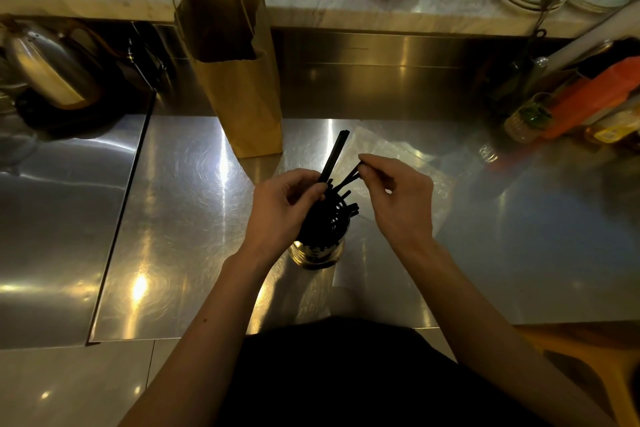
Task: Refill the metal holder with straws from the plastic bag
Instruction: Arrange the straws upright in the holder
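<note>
2 bare hands work over a metal holder point(317, 253) standing on a stainless steel worktop point(180, 218) in dim light. The left hand point(284, 208) closes its grip around a few black straws point(333, 156) that rise upright from the holder. The right hand point(398, 198) pinches the tip of another black straw point(348, 177) between thumb and fingertips, the straw slanting down towards the holder, which is already crowded with straws. A clear plastic bag point(391, 156) lies flat on the worktop just behind the hands. A brown paper bag point(239, 80) stands upright beyond it, left of the plastic bag.
</note>
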Demonstrator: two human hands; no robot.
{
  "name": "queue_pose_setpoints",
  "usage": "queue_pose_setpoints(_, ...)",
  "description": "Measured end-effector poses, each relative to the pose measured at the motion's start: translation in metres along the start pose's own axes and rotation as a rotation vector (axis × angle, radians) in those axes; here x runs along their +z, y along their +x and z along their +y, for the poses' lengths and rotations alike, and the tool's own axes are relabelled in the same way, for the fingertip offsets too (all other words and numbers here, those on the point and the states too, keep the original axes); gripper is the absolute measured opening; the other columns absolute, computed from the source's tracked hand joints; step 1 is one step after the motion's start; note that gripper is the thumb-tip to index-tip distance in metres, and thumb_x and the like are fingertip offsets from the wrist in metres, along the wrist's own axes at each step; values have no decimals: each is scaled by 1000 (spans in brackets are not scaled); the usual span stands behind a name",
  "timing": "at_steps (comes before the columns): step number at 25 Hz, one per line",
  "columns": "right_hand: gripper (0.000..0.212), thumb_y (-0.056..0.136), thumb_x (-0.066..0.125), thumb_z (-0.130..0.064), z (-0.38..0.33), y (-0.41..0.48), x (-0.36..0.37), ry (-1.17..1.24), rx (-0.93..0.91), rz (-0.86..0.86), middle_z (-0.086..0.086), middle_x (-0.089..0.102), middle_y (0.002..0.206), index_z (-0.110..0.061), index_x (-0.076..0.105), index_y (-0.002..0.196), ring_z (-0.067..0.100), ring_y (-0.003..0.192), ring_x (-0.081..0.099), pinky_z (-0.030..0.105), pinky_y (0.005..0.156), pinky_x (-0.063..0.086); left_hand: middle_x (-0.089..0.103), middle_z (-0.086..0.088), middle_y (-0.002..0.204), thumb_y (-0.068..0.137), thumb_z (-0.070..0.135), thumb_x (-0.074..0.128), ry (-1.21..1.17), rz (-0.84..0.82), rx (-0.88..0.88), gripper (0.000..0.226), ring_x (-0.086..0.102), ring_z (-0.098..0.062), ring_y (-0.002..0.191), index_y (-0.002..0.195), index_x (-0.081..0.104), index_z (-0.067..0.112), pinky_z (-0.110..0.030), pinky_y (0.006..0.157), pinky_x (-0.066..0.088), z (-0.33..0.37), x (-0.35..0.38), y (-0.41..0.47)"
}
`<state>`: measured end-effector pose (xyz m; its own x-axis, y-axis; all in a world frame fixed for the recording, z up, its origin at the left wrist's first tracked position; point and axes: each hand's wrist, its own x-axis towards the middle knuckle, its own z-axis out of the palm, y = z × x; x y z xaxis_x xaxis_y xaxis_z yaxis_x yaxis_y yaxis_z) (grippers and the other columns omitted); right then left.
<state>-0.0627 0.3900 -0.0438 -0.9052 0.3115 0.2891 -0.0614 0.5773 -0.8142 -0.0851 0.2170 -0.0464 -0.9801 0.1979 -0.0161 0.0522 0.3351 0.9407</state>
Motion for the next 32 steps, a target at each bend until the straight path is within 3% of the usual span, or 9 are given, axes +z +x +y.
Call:
queue_pose_setpoints(5, 19, 88, 68, -4, -1, 0, 0, -25, -210, 117, 7, 72, 91, -2, 72, 107, 6, 85, 63, 11, 80, 49, 73, 2, 94, 90, 15, 65, 2, -2, 3, 14, 70, -7, 89, 102, 70, 20, -27, 89, 56, 1, 1, 0)
queue_pose_setpoints(9, 14, 89, 67, -4, -10, 5, -3, -35, -278, 139, 11, 69, 88, 0, 72, 102, 4, 83, 59, 11, 78, 48, 72, 1, 99, 90, 17, 64, 23, 38, 22, 12, 67, -5, 91, 100, 69, 21, -11, 85, 51, 7, 4, 3)
queue_pose_setpoints(11, 13, 90, 65, -4, -17, 9, -5, -32, -293, 109, 10, 68, 88, 0, 71, 101, 3, 82, 57, 11, 76, 48, 71, 3, 99, 91, 17, 63, 5, -6, 47, 11, 68, -6, 92, 101, 69, 19, -13, 84, 52, 11, 7, 5)
queue_pose_setpoints(17, 12, 93, 63, -8, -35, 21, -9, 51, -193, 67, 7, 69, 93, -6, 71, 101, 8, 84, 63, 14, 75, 52, 74, -1, 101, 92, 13, 61, -156, -78, 31, 15, 71, -4, 93, 106, 59, 7, -22, 85, 56, 16, 17, 6)
queue_pose_setpoints(21, 12, 94, 62, -12, -39, 24, -7, 136, -91, 80, 3, 68, 94, -10, 71, 102, 15, 84, 66, 33, 73, 59, 73, -3, 106, 90, 11, 64, -124, -110, 64, 23, 72, -8, 94, 113, 66, 11, -30, 92, 55, 14, 15, 4)
queue_pose_setpoints(23, 12, 93, 63, -12, -40, 24, -5, 145, -84, 76, 0, 67, 93, -12, 71, 102, 13, 85, 66, 36, 71, 60, 73, 0, 104, 90, 10, 64, -134, -120, 67, 25, 72, -6, 93, 114, 67, 14, -25, 90, 55, 14, 14, 4)
queue_pose_setpoints(25, 11, 93, 64, -14, -41, 23, -4, 159, -61, 66, -2, 67, 94, -14, 71, 102, 12, 85, 67, 36, 72, 60, 72, 4, 102, 90, 8, 63, -130, -114, 77, 25, 71, -3, 91, 113, 67, 16, -18, 86, 54, 16, 13, 4)
queue_pose_setpoints(29, 16, 94, 63, -20, -44, 25, -4, 190, 59, 42, -5, 67, 91, -22, 66, 109, 10, 85, 67, 33, 74, 60, 74, 0, 102, 89, 10, 65, -92, -115, 90, 24, 72, -6, 90, 113, 68, 13, -24, 88, 55, 15, 10, 7)
queue_pose_setpoints(32, 22, 94, 62, -29, -43, 29, -6, 204, 150, -112, -6, 69, 93, -21, 67, 114, 7, 87, 68, 26, 76, 57, 74, 2, 101, 89, 8, 64, -132, -141, 89, 24, 72, -6, 90, 113, 68, 14, -22, 86, 55, 16, 7, 8)
